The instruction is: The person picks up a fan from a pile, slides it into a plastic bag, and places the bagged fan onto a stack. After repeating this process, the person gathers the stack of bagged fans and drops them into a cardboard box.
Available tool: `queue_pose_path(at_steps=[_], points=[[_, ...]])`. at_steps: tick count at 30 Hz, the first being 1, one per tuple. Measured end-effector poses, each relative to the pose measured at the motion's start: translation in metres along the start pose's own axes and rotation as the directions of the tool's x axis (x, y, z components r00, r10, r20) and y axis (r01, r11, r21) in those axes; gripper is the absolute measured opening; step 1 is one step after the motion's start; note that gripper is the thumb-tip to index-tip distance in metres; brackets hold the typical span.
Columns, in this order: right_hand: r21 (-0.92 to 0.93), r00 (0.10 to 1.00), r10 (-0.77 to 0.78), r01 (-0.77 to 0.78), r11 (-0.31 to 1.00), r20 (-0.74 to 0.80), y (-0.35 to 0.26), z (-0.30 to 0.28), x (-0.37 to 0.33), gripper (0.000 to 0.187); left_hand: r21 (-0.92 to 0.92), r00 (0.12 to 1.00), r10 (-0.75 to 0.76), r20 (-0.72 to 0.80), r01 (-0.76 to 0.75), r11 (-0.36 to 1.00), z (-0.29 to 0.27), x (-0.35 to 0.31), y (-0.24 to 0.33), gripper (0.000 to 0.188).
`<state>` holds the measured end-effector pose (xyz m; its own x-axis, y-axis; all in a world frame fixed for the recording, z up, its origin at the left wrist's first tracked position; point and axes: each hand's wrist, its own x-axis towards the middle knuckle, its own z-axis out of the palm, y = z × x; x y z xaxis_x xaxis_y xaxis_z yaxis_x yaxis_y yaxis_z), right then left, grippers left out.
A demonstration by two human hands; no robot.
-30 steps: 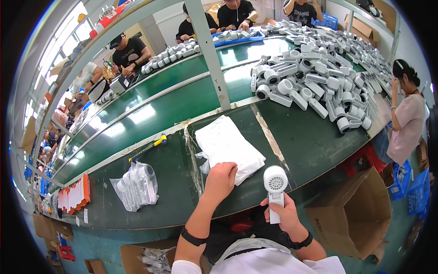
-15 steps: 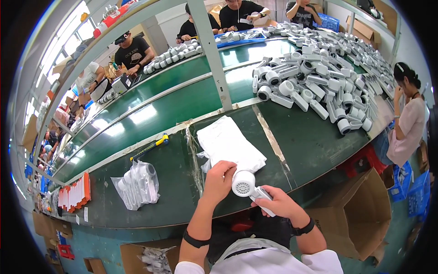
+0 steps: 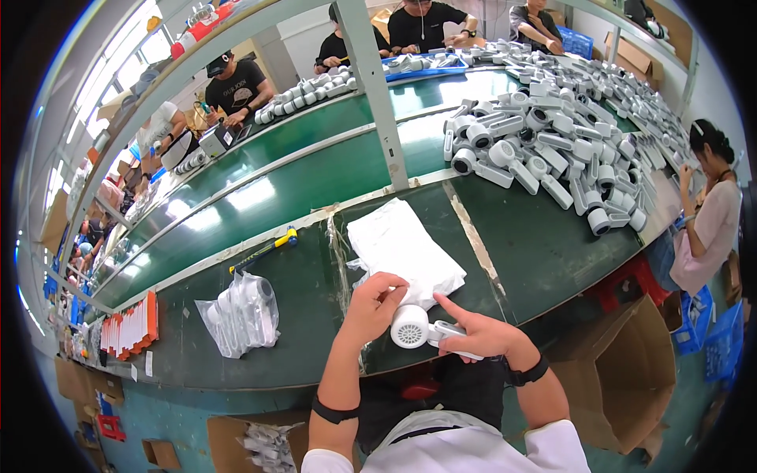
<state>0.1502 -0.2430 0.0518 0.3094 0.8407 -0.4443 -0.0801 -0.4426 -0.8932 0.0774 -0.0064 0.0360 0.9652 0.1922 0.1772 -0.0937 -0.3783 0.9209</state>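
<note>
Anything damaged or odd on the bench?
Yes, mostly wear: the green bench has a ragged, pale-brown strip right of the white bags, its edges uneven, as if torn or peeling. The big pile of fans lies jumbled at all angles, but I can't make out breakage.

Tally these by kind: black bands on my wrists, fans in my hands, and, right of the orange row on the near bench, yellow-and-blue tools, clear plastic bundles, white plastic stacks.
Black wristbands: 2
White fan in the right hand: 1
Yellow-and-blue tool: 1
Clear plastic bundle: 1
White plastic stack: 1
Total: 6
</note>
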Motion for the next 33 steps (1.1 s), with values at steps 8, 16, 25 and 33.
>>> queue_pose_path(at_steps=[8, 16, 25, 33], points=[[-0.041, 1.000, -0.013, 0.014, 0.999, 0.014, -0.009, -0.002, 0.007, 0.089, 0.022, 0.997, -0.020, 0.079, 0.018, 1.000, -0.007, -0.001, 0.007, 0.009], [0.202, 0.991, -0.054, 0.078, 0.976, -0.123, 0.001, -0.002, 0.004, 0.074, -0.098, 0.994, -0.102, 0.044, 0.106, 0.990, -0.010, -0.006, 0.000, 0.008], [0.037, 0.999, -0.029, 0.027, 0.999, 0.039, 0.000, -0.007, -0.004, 0.102, -0.045, 0.994, -0.086, 0.064, 0.089, 0.995, -0.002, -0.003, 0.005, 0.010], [0.031, 0.984, -0.105, 0.102, 0.994, 0.145, 0.008, -0.011, 0.012, 0.080, -0.136, 0.975, -0.153, 0.160, 0.175, 0.975, -0.008, -0.008, 0.007, 0.008]])
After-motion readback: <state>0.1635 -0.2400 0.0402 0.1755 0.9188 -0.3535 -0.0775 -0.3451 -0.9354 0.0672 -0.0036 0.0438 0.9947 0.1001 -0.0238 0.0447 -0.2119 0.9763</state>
